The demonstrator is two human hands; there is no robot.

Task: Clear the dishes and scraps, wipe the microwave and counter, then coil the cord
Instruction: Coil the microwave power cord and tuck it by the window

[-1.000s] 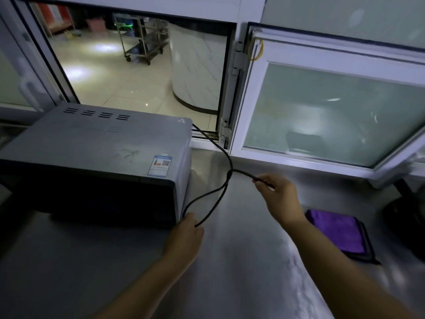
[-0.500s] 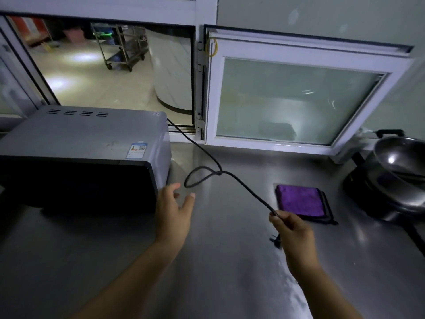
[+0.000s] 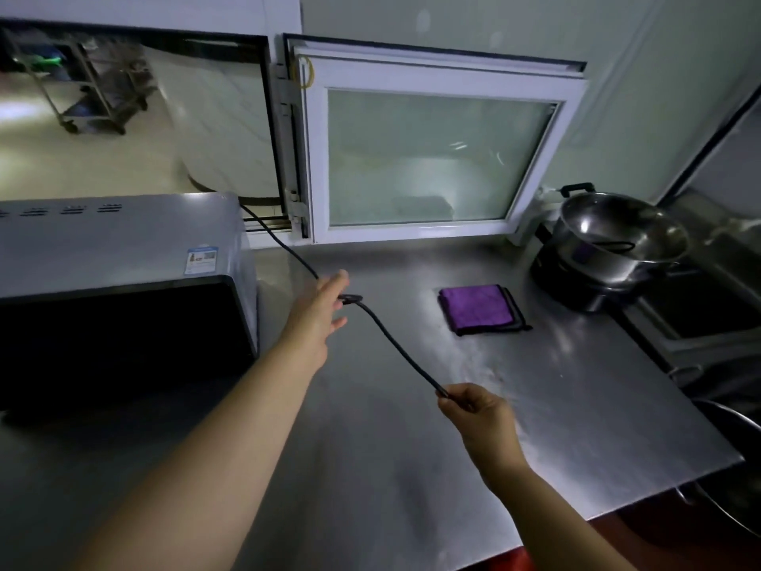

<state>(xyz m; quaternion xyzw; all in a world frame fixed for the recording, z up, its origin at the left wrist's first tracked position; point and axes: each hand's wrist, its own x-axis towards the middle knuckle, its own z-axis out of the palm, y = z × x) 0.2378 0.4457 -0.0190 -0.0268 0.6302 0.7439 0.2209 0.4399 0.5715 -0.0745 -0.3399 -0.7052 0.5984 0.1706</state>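
While my right hand (image 3: 482, 418) pinches the thin black rubbery cord (image 3: 395, 344), I see it run taut to a small loop at my left hand's (image 3: 319, 311) straight, spread fingertips. The boxy grey microwave (image 3: 123, 249) sits left of that hand on the brushed steel counter (image 3: 412, 447).

Single head-worn view, looking forward and down, close over counter (image 3: 412, 467), facing window (image 3: 436, 158) wall

Two bare forearms, left hand (image 3: 319, 313), right hand (image 3: 484, 418), no sleeves
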